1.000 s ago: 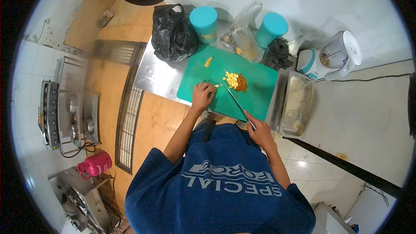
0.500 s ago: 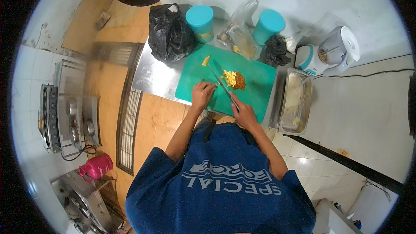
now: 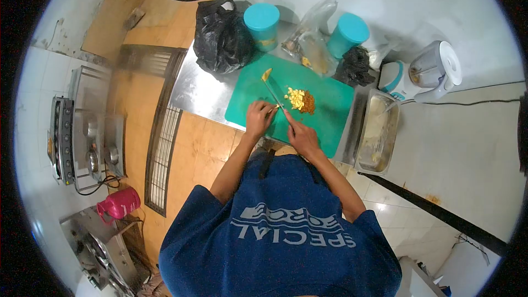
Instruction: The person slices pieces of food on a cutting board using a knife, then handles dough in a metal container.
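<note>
On the green board (image 3: 330, 115), my right hand (image 3: 302, 135) grips the knife (image 3: 273, 92), and my left hand (image 3: 260, 117) pinches a small yellow piece (image 3: 276, 106) beside the blade!

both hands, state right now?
Left hand: fingers closed on a small pale piece at the green board.
Right hand: closed on the knife.

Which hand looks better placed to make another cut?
The right, I'd say: the right hand already grips the knife, its blade over the green board. The left hand has its fingertips at a small pale piece, better placed for steadying.
</note>
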Available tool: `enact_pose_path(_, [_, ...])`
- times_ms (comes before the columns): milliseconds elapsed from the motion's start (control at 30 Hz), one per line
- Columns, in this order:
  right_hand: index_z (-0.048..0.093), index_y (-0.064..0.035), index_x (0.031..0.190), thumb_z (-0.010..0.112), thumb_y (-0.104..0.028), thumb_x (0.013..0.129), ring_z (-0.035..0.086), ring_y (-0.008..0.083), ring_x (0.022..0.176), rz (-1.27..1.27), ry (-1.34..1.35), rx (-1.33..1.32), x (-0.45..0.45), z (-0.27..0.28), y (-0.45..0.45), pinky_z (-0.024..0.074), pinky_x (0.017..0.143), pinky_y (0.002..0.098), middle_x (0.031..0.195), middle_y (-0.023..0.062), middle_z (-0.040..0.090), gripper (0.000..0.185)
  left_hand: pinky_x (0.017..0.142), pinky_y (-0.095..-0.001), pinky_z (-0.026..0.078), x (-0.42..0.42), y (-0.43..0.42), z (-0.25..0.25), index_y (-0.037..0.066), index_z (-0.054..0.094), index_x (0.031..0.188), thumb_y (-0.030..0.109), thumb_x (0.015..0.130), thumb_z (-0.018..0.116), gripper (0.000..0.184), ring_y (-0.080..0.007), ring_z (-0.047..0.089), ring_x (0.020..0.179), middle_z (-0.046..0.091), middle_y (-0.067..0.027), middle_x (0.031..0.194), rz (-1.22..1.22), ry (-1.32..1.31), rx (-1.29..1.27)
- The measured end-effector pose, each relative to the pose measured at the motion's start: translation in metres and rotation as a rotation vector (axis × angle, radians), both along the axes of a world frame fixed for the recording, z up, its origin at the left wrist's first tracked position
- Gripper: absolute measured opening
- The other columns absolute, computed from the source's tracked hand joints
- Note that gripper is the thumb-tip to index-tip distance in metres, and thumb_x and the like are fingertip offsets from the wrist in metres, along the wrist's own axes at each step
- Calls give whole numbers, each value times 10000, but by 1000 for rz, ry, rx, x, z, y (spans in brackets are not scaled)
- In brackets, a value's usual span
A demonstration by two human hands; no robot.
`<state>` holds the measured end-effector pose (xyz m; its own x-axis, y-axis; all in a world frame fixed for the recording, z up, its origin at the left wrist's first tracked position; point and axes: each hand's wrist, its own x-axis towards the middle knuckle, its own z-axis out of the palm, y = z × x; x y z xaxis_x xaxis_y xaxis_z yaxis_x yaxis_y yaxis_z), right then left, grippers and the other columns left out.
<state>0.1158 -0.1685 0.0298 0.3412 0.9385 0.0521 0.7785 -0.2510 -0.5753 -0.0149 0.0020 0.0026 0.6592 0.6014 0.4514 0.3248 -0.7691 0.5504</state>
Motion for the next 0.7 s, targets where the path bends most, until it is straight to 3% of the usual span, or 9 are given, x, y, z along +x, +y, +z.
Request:
enact_pose_path(200, [369, -331, 1649, 604, -211, 1010, 673, 402, 670, 0, -60, -53, -2, -1, 4, 554, 599, 563, 845, 146, 678, 692, 779, -431, 485, 3, -1, -1, 99, 794, 961, 155, 855, 831, 125, -289, 630, 878, 663, -62, 881, 17, -36, -5])
enact_pose_path(400, [369, -293, 1653, 596, -211, 1011, 685, 411, 702, 27, -36, -92, 0, -3, -13, 556, 633, 575, 893, 167, 702, 687, 795, -427, 477, 3, 0, 2, 106, 789, 933, 144, 864, 823, 86, -285, 628, 876, 666, -56, 878, 15, -49, -36])
enact_pose_path(700, [415, -230, 1626, 575, -226, 1016, 711, 415, 771, 62, -14, -424, 12, 103, -70, 572, 695, 579, 881, 208, 725, 631, 812, -430, 477, 3, 0, -6, 91, 781, 937, 149, 869, 820, 98, -294, 623, 896, 657, -65, 896, 15, -25, -86])
